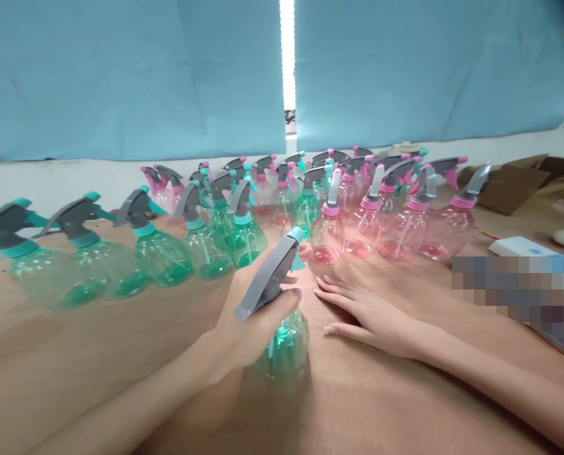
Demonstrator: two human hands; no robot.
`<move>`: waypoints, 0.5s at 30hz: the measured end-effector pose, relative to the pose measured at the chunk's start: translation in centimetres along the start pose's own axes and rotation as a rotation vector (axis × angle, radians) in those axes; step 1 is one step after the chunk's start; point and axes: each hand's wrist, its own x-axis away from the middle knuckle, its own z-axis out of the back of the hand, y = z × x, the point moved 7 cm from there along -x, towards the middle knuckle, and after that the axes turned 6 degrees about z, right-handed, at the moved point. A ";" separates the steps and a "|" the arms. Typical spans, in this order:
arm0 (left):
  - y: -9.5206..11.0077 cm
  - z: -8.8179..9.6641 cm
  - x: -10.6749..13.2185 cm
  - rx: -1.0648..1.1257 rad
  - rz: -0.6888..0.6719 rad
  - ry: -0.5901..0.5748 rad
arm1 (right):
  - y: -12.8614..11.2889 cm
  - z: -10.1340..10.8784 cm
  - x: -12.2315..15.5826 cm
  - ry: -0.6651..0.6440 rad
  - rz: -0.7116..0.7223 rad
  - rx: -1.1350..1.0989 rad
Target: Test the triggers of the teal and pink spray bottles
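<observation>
Below the frame's centre, the left hand [248, 336] has its grip wrapped around a green spray bottle [287, 354], outside the seemingly already set-out bottle rows [306, 213] mid-frame, while the right hand [374, 313] rests open, empty, on the bench [381, 411].

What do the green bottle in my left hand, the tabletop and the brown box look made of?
Green bottle: likely glossy plastic; it's see-through with bright highlights, though glass can't be ruled out. Tabletop: perhaps wood or laminate, smooth, tan with a soft sheen. Brown box: probably matt cardboard, judging by its flaps.
</observation>
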 end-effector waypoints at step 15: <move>-0.7 0.0 0.3 -0.023 -0.030 0.031 | -0.1 0.1 0.0 -0.011 -0.018 0.010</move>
